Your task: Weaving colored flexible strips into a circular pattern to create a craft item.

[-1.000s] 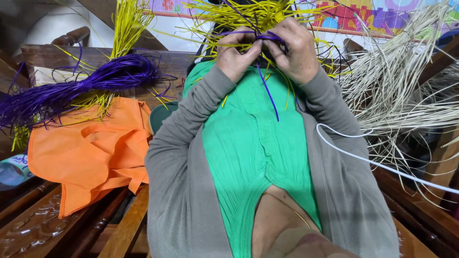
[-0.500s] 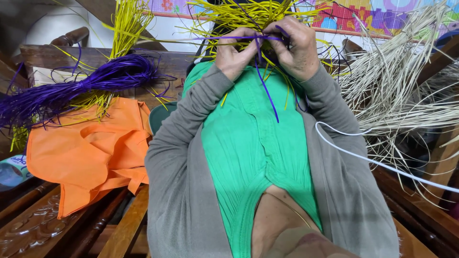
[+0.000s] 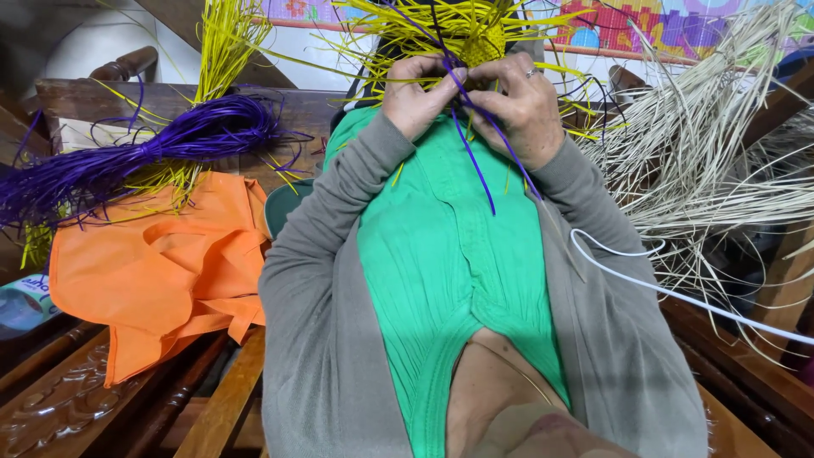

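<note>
Hands meet high in the view, close together at the base of a small yellow woven piece with loose yellow strands fanning out around it. The left hand is curled, its fingertips pinching purple strands against the weave; the right hand, a ring on one finger, is also closed on the same strands just beside it. Two purple ends hang down from the grip over the person's green top, between the grey cardigan sleeves.

To the left, a thick bundle of purple strands lies across a bundle of yellow ones, partly over an orange fabric bag resting on wooden slats. A teal-and-white packet shows at the far left edge. On the right lies a large heap of pale straw-coloured fibres, and a white cord runs across it toward the lower right.
</note>
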